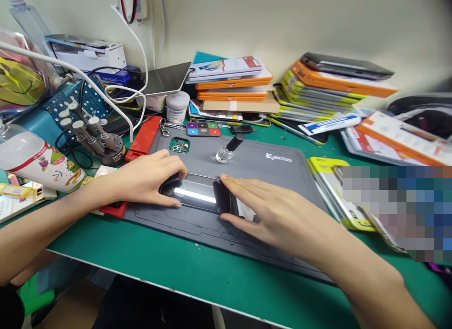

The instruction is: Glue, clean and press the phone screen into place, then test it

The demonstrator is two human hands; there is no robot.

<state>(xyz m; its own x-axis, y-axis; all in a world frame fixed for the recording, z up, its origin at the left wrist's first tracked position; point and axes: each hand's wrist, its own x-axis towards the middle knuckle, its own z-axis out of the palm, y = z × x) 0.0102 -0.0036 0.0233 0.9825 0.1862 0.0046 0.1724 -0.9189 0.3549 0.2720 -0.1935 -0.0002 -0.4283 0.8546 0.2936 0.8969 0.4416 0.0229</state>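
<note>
Smartphone [199, 193] lies face up on grey work mat [201, 226]. Left hand [151, 177] pinches its 9-o'clock end, thumb and fingers at opposite long edges; right hand [273, 206] likewise spans the 3-o'clock end, pinching it. Clear black-capped bottle [226, 152]: 1 o'clock of smartphone.

Left hand [152, 177] and right hand [270, 206] angle inward, backs uppermost.
</note>
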